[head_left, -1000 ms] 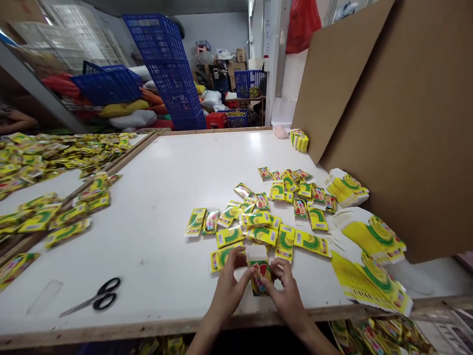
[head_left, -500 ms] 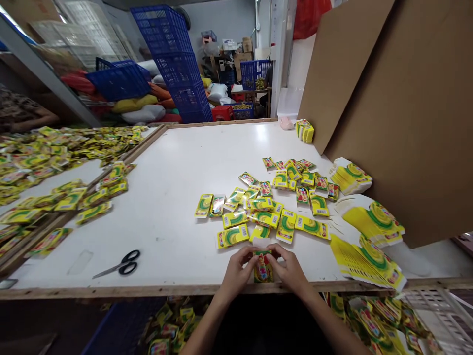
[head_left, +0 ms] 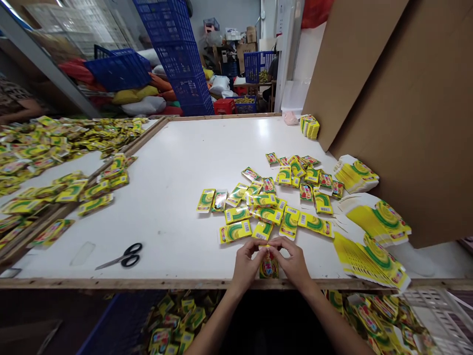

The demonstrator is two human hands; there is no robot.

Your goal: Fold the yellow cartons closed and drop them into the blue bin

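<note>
My left hand (head_left: 247,264) and my right hand (head_left: 292,262) meet at the near edge of the white table (head_left: 173,217), fingers pinched together on the top of a small yellow and red carton (head_left: 268,266) held upright between them. Just beyond my hands lie several folded yellow cartons (head_left: 273,202) scattered flat on the table. Stacks of flat yellow carton blanks (head_left: 369,261) fan out to the right of my right hand.
Black scissors (head_left: 123,257) lie at the near left. A big brown cardboard sheet (head_left: 399,108) leans along the right side. More yellow cartons (head_left: 55,162) cover the neighbouring table on the left. Blue crates (head_left: 173,54) stand behind. Cartons fill bins (head_left: 177,320) below the table edge.
The white top flap of the carton has been folded down under my fingers. The view has dropped, showing more under the table.
</note>
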